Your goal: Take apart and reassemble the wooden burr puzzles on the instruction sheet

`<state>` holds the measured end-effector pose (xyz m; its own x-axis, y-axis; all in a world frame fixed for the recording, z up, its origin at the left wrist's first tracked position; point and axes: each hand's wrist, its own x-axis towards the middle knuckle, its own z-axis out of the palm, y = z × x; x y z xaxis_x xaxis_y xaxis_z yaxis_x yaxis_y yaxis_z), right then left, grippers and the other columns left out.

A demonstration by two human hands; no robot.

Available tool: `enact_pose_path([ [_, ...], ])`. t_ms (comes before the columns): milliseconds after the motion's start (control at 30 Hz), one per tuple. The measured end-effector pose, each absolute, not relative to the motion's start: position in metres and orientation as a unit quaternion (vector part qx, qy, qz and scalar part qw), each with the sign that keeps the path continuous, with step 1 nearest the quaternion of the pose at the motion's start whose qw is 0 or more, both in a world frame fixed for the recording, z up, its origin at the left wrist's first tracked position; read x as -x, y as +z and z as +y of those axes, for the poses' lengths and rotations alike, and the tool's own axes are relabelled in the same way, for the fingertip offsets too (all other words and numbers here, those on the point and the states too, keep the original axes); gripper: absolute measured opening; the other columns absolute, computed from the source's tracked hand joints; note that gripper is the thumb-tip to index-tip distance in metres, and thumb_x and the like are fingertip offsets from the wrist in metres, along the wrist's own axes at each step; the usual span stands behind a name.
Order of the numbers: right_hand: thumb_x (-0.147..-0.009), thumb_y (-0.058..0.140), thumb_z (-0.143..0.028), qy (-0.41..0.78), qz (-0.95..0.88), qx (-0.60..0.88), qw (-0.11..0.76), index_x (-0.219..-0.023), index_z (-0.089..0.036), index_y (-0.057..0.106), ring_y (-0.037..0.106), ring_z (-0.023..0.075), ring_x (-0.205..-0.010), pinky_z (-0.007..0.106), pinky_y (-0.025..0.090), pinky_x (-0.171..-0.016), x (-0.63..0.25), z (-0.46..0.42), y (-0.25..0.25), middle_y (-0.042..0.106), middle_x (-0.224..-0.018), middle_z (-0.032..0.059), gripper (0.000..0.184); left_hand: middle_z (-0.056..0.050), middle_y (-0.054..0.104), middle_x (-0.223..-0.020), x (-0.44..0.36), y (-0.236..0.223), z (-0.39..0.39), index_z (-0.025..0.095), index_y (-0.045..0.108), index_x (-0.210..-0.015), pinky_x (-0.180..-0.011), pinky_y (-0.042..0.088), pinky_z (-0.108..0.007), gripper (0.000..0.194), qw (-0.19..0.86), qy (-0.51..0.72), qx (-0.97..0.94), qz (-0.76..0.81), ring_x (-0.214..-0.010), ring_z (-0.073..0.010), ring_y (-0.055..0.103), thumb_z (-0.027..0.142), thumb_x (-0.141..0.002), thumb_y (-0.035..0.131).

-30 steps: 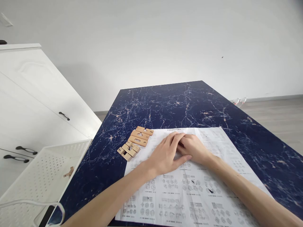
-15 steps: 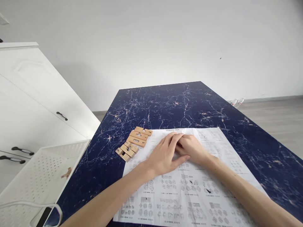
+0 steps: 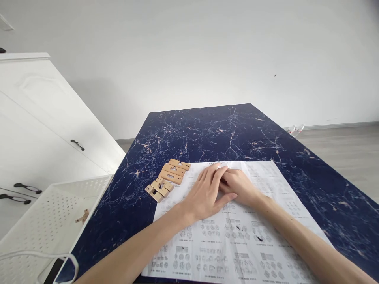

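My left hand (image 3: 204,194) lies palm down on a printed paper sheet (image 3: 211,236), its fingers stretched out and slightly apart. Its index finger and thumb rest against my right hand (image 3: 241,187), which also lies on the sheet. The right hand's fingers are mostly tucked under the left one, so their pose is hidden. I see nothing held in either hand. Left of my hands are wooden puzzle pieces (image 3: 171,176) with numbers on them, laid side by side. An assembled-looking group of notched wooden blocks (image 3: 159,189), one marked 3, sits just in front of them, partly over the sheet's edge.
Everything lies on a dark blue marble-patterned table (image 3: 201,134). To the left stands a white perforated cart (image 3: 56,209) with a small wooden piece (image 3: 83,216) and a white cable (image 3: 38,253). A white cabinet (image 3: 44,118) is beyond it, a wall behind.
My left fingers have straightened and spread slightly over the top of the sheet. My right hand and the wooden pieces stay where they were.
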<state>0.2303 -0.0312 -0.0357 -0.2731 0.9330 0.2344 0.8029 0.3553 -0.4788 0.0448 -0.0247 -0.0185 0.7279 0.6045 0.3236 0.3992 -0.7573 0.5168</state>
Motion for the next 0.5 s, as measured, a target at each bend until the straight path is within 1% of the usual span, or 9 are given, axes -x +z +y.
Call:
enact_pose_path([
  [100,-0.1,0.05,-0.018,0.144,-0.791,0.525,0.278,-0.077,-0.02,0.06,0.054,0.0147,-0.059,0.028,0.036,-0.058,-0.231,-0.032,-0.036,0.068,-0.073,0.0034,0.026,-0.021,0.034,-0.174,-0.045,-0.021,-0.024,0.023,0.023,-0.164,-0.133,0.03,-0.067,0.064,0.164,0.266,-0.896,0.316,-0.166,-0.0366,0.028,0.055,-0.113,0.044],
  [167,-0.101,0.052,-0.019,0.15,-0.787,0.519,0.297,-0.085,-0.02,0.067,0.061,0.0164,-0.065,0.028,0.04,-0.062,-0.231,-0.033,-0.036,0.074,-0.081,0.0045,0.022,-0.022,0.03,-0.176,-0.044,-0.024,-0.022,0.021,0.025,-0.164,-0.134,0.025,-0.069,0.06,0.132,0.274,-0.883,0.358,-0.168,-0.037,0.023,0.053,-0.115,0.039],
  [267,-0.099,0.055,-0.014,0.165,-0.78,0.524,0.3,-0.098,-0.021,0.074,0.071,0.0194,-0.08,0.03,0.047,-0.072,-0.23,-0.033,-0.034,0.081,-0.097,0.005,0.02,-0.025,0.028,-0.176,-0.042,-0.028,-0.014,0.017,0.029,-0.162,-0.134,0.021,-0.072,0.062,0.086,0.27,-0.869,0.407,-0.168,-0.04,0.021,0.055,-0.114,0.038],
  [333,-0.099,0.054,-0.012,0.173,-0.777,0.529,0.293,-0.101,-0.021,0.074,0.073,0.0197,-0.082,0.031,0.049,-0.074,-0.229,-0.034,-0.032,0.082,-0.101,0.0047,0.023,-0.027,0.027,-0.176,-0.04,-0.03,-0.008,0.015,0.03,-0.162,-0.133,0.02,-0.074,0.068,0.056,0.269,-0.866,0.418,-0.168,-0.0421,0.019,0.06,-0.112,0.041],
  [400,-0.102,0.051,-0.013,0.178,-0.776,0.533,0.285,-0.099,-0.021,0.073,0.072,0.0189,-0.079,0.031,0.048,-0.071,-0.229,-0.034,-0.03,0.082,-0.099,0.0047,0.024,-0.028,0.025,-0.177,-0.038,-0.032,-0.004,0.014,0.03,-0.163,-0.132,0.018,-0.076,0.073,0.03,0.273,-0.864,0.421,-0.169,-0.0431,0.016,0.064,-0.111,0.043],
  [500,-0.103,0.051,-0.014,0.174,-0.778,0.536,0.277,-0.094,-0.02,0.071,0.069,0.0183,-0.076,0.03,0.047,-0.068,-0.229,-0.034,-0.029,0.08,-0.094,0.0045,0.023,-0.029,0.025,-0.177,-0.035,-0.032,0.001,0.013,0.032,-0.163,-0.132,0.017,-0.076,0.076,0.001,0.275,-0.858,0.434,-0.169,-0.0438,0.014,0.066,-0.11,0.042],
])
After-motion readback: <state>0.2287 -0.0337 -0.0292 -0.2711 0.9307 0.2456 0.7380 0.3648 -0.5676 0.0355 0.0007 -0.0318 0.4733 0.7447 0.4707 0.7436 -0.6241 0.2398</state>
